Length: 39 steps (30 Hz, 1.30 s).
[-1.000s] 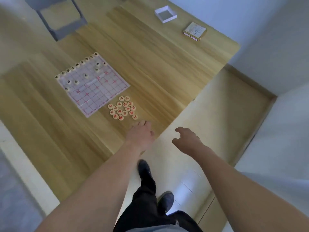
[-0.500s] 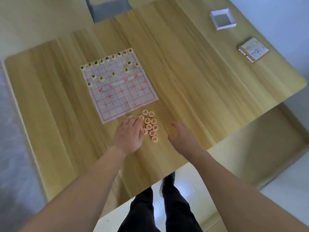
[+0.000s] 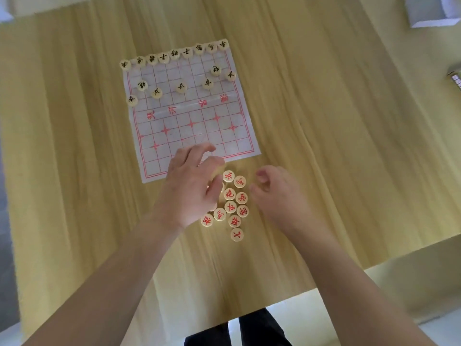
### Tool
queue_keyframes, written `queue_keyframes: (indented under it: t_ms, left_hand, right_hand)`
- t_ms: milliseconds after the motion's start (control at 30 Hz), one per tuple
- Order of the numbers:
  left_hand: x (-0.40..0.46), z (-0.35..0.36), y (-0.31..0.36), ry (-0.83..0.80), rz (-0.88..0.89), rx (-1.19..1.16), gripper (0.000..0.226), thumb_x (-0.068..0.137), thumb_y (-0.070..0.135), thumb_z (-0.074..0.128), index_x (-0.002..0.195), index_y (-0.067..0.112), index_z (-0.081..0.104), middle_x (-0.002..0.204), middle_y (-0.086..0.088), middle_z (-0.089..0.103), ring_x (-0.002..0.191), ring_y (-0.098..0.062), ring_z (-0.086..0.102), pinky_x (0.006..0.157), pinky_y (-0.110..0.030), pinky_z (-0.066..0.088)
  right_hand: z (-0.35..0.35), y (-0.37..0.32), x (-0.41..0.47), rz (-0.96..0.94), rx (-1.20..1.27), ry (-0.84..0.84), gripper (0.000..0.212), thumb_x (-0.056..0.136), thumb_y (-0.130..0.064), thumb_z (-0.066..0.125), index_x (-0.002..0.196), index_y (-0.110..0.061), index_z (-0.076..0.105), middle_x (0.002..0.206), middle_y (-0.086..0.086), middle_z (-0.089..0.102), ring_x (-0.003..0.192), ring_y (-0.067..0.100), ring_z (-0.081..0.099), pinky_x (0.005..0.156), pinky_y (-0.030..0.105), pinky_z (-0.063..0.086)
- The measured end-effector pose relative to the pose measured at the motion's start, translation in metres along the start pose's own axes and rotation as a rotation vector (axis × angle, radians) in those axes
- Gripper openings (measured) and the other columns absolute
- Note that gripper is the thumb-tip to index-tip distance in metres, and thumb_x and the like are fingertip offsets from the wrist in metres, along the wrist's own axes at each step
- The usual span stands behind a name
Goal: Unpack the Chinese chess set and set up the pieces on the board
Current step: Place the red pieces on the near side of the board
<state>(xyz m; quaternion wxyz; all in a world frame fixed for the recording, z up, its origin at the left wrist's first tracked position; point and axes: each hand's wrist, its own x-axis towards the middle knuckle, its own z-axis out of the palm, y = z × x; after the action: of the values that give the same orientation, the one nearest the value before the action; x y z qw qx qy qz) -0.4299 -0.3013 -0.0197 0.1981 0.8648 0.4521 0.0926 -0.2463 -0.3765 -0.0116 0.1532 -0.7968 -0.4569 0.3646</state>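
A white paper board with a red grid (image 3: 189, 136) lies on the wooden table (image 3: 324, 146). Black-lettered pieces (image 3: 174, 54) line its far edge, with several more (image 3: 181, 87) in the rows in front of them. The near half of the board is bare. A cluster of red-lettered pieces (image 3: 233, 208) lies on the table just off the board's near right corner. My left hand (image 3: 192, 188) is over the cluster's left side, its thumb and fingers pinched on one pale wooden piece (image 3: 216, 172). My right hand (image 3: 277, 196) hovers just right of the cluster, fingers loosely curled and holding nothing.
A white open box (image 3: 429, 11) stands at the far right corner of the table. Part of another small box (image 3: 456, 79) shows at the right edge. The table's near edge runs below my forearms, with my legs and the floor beyond it.
The view has closed in on the board. My left hand has moved onto the red pieces and pinched one. My right hand has come up beside the cluster.
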Motion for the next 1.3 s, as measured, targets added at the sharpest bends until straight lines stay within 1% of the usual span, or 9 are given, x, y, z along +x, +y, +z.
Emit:
queue_keyframes:
  t_ms: [67,200,300,433,567,733,967,1167,1300]
  left_hand:
    - [0.0,0.0,-0.005,0.019,-0.028,-0.019,0.029,0.09,0.032,0.053,0.114,0.022,0.067,0.135,0.0,0.051,0.125,-0.025,0.035,0.106,-0.044,0.036]
    - [-0.002,0.004,-0.016,0.062,-0.093,-0.071,0.026,0.089,0.034,0.058,0.11,0.024,0.068,0.136,0.003,0.05,0.126,-0.022,0.032,0.11,-0.039,0.029]
    - [-0.004,0.005,-0.017,0.041,-0.124,-0.098,0.024,0.09,0.034,0.06,0.112,0.026,0.067,0.137,0.006,0.048,0.129,-0.02,0.029,0.112,-0.041,0.027]
    - [-0.009,0.003,-0.022,0.027,-0.161,-0.102,0.023,0.091,0.03,0.063,0.114,0.027,0.067,0.139,0.008,0.045,0.133,-0.018,0.025,0.111,-0.033,0.016]
    - [-0.02,-0.002,-0.033,0.022,-0.194,-0.095,0.029,0.09,0.036,0.056,0.115,0.028,0.067,0.14,0.008,0.045,0.133,-0.019,0.025,0.114,-0.038,0.018]
    - [-0.031,-0.006,-0.043,0.006,-0.217,-0.095,0.025,0.09,0.029,0.065,0.114,0.028,0.066,0.142,0.008,0.043,0.135,-0.021,0.025,0.116,-0.039,0.019]
    - [-0.034,-0.007,-0.045,-0.002,-0.196,-0.09,0.024,0.09,0.029,0.065,0.114,0.028,0.067,0.143,0.007,0.042,0.135,-0.021,0.025,0.115,-0.039,0.016]
    - [-0.034,-0.004,-0.043,-0.02,-0.186,-0.1,0.029,0.089,0.039,0.051,0.111,0.028,0.067,0.143,0.007,0.042,0.135,-0.021,0.025,0.114,-0.043,0.02]
    - [-0.037,-0.007,-0.042,-0.016,-0.182,-0.113,0.029,0.089,0.038,0.051,0.111,0.028,0.067,0.143,0.007,0.042,0.137,-0.022,0.026,0.115,-0.041,0.017]
  right_hand:
    - [0.0,0.0,0.003,0.0,-0.004,-0.005,0.034,0.092,-0.034,0.054,0.123,-0.023,0.054,0.118,-0.01,0.053,0.097,0.006,0.053,0.083,0.024,0.042]
    - [0.004,-0.004,0.01,-0.021,-0.061,-0.006,0.033,0.092,-0.035,0.054,0.123,-0.023,0.054,0.115,-0.011,0.053,0.097,0.008,0.056,0.089,0.03,0.047]
    - [0.006,-0.006,0.011,-0.046,-0.097,0.002,0.032,0.092,-0.037,0.054,0.121,-0.023,0.055,0.112,-0.01,0.053,0.095,0.009,0.055,0.089,0.031,0.047]
    - [0.011,-0.01,0.011,-0.057,-0.134,0.025,0.033,0.092,-0.039,0.053,0.121,-0.023,0.055,0.111,-0.011,0.053,0.093,0.008,0.055,0.086,0.028,0.046]
    - [0.016,-0.014,0.011,-0.035,-0.151,0.03,0.033,0.093,-0.042,0.05,0.121,-0.026,0.054,0.111,-0.014,0.053,0.094,0.006,0.054,0.081,0.024,0.041]
    - [0.023,-0.023,0.012,-0.016,-0.143,0.031,0.033,0.092,-0.042,0.05,0.12,-0.025,0.055,0.11,-0.012,0.052,0.095,0.009,0.055,0.087,0.029,0.044]
    - [0.027,-0.029,0.015,0.008,-0.203,0.043,0.033,0.092,-0.041,0.052,0.12,-0.024,0.055,0.112,-0.009,0.052,0.101,0.011,0.054,0.089,0.03,0.044]
    - [0.029,-0.029,0.019,0.009,-0.249,0.023,0.024,0.093,-0.037,0.055,0.111,-0.021,0.055,0.107,-0.007,0.051,0.096,0.012,0.054,0.083,0.031,0.046]
    - [0.029,-0.028,0.017,-0.032,-0.193,0.071,0.007,0.092,-0.025,0.057,0.097,-0.021,0.053,0.097,-0.008,0.055,0.084,0.011,0.053,0.075,0.03,0.046]
